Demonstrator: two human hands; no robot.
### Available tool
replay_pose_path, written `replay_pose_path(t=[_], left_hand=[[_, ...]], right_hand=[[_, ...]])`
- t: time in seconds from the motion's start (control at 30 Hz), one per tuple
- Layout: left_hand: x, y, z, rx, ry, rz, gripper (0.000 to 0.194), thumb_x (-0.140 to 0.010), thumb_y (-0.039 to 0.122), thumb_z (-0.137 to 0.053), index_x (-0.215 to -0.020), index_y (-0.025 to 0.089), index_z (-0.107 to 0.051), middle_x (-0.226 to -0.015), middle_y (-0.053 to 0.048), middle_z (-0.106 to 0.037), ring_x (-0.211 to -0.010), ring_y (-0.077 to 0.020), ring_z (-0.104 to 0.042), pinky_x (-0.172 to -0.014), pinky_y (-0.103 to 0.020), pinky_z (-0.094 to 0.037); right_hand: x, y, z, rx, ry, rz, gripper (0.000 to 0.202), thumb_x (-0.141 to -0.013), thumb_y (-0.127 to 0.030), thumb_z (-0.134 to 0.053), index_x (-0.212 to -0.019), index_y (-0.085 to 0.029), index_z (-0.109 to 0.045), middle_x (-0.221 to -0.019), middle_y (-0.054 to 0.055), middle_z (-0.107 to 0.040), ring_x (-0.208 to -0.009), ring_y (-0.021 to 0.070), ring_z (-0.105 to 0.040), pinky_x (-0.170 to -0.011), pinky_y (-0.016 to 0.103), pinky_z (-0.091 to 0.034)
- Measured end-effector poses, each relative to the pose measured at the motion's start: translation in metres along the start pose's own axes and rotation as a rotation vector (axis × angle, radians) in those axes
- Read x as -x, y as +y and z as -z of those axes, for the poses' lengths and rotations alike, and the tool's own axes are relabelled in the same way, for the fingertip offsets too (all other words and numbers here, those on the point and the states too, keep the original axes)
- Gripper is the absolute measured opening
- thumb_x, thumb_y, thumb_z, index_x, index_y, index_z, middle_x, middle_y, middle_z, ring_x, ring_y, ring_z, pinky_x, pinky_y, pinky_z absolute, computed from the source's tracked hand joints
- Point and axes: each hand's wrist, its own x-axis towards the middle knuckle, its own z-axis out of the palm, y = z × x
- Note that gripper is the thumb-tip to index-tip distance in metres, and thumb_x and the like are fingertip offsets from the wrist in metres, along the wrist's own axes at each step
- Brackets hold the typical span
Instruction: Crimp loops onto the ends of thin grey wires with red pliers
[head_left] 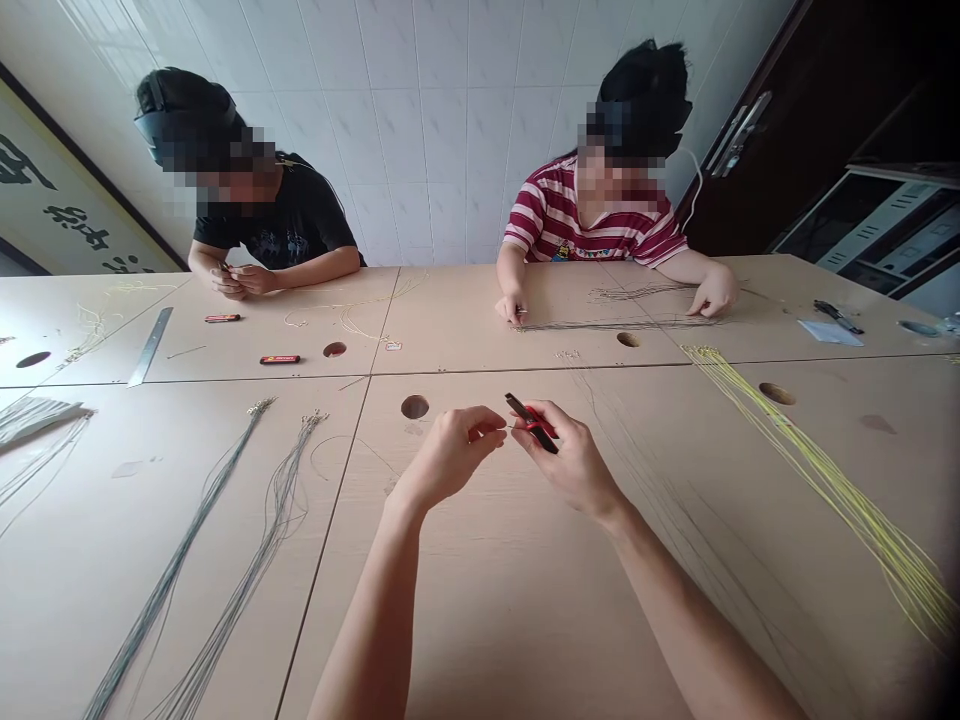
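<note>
Over the middle of the table, my left hand (459, 448) is closed in a pinch, thumb against fingertips. Whatever it pinches is too small to make out. My right hand (574, 465) is wrapped round a small black-and-red hand tool (537, 430), its dark narrow end pointing up and to the left. The right thumb and a fingertip come close together just across from the left fingertips, where a tiny pale thing shows between the hands. A thin loose cord (319, 448) curls on the table left of my left hand.
Bundles of grey-green cords (202, 505) and grey cords (274, 520) lie to the left. Yellow cords (832, 480) run along the right. Faint thin strands (660, 470) lie near my right arm. Opposite sit two people. A metal ruler (152, 345) and round table holes (414, 407) also show.
</note>
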Motion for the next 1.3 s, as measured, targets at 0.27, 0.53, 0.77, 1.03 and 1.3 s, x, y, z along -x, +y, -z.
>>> replay_pose_path(t=[0.27, 0.53, 0.77, 1.03, 1.3], left_hand=[[0.000, 0.004, -0.003, -0.009, -0.023, -0.057, 0.014, -0.083, 0.018, -0.060, -0.080, 0.019, -0.073, -0.072, -0.005, -0.068, -0.062, -0.0141, -0.053, -0.053, -0.021, -0.037], [0.001, 0.011, -0.003, -0.169, -0.070, 0.009, 0.014, -0.085, 0.022, -0.054, -0.083, 0.019, -0.068, -0.073, 0.000, -0.064, -0.062, -0.0122, -0.047, -0.053, -0.023, -0.035], [0.001, 0.011, 0.001, -0.127, -0.072, 0.073, 0.014, -0.084, 0.025, -0.055, -0.084, 0.019, -0.068, -0.078, -0.001, -0.069, -0.067, -0.0123, -0.055, -0.060, -0.023, -0.044], [0.000, 0.011, 0.004, -0.127, -0.053, 0.054, 0.012, -0.083, 0.024, -0.057, -0.083, 0.019, -0.068, -0.078, -0.001, -0.069, -0.067, -0.0120, -0.055, -0.059, -0.023, -0.044], [0.001, 0.008, -0.003, -0.149, -0.064, 0.039, 0.014, -0.084, 0.024, -0.055, -0.083, 0.019, -0.068, -0.074, 0.000, -0.065, -0.067, -0.0125, -0.053, -0.060, -0.025, -0.043]], right_hand=[[0.000, -0.004, 0.001, 0.035, -0.015, 0.049, 0.016, -0.089, -0.032, -0.059, -0.103, -0.024, -0.060, -0.097, 0.005, -0.070, -0.089, 0.0191, -0.067, -0.080, 0.034, -0.054], [0.001, -0.006, 0.001, 0.088, -0.025, 0.088, 0.014, -0.090, -0.025, -0.057, -0.104, -0.024, -0.060, -0.096, 0.005, -0.070, -0.088, 0.0195, -0.065, -0.077, 0.034, -0.053], [0.000, -0.006, 0.002, 0.054, -0.033, 0.066, 0.013, -0.089, -0.024, -0.057, -0.102, -0.024, -0.059, -0.097, 0.005, -0.069, -0.088, 0.0191, -0.064, -0.076, 0.033, -0.051], [-0.001, -0.006, 0.003, 0.054, -0.025, 0.058, 0.013, -0.089, -0.025, -0.058, -0.102, -0.024, -0.060, -0.095, 0.004, -0.068, -0.085, 0.0184, -0.063, -0.077, 0.033, -0.050], [-0.001, -0.005, 0.001, 0.102, -0.014, 0.134, 0.016, -0.088, -0.019, -0.057, -0.103, -0.025, -0.060, -0.094, 0.003, -0.068, -0.086, 0.0183, -0.064, -0.078, 0.033, -0.051]])
